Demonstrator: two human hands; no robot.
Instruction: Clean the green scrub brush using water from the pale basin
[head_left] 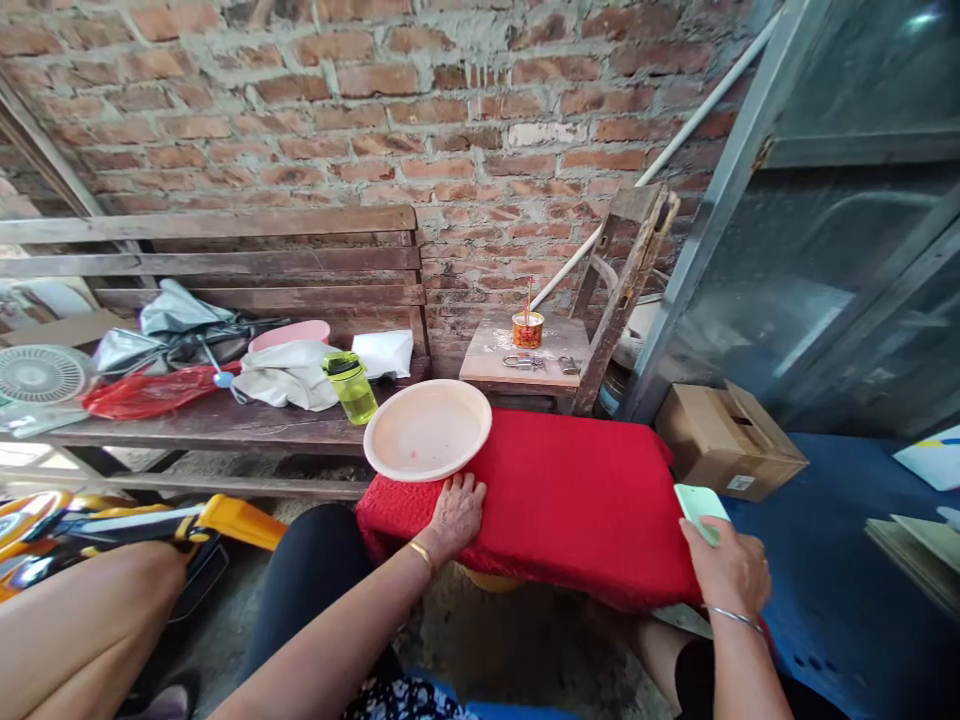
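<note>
My left hand lies with its fingers stretched out on a red cloth that covers a low table. Its fingertips are right at the near rim of a shallow, pale pink basin, and I cannot tell whether they touch it. The basin rests on the cloth's left end, and no contents stand out in it. At the cloth's right edge, my right hand is closed around a flat, pale-green rectangular piece with rounded corners. The hand hides its lower part.
On the wooden bench at left are a green bottle, bags and a fan. A wooden chair behind the cloth holds a small tin and padlocks. At right stands a cardboard box. Another person's leg is at left.
</note>
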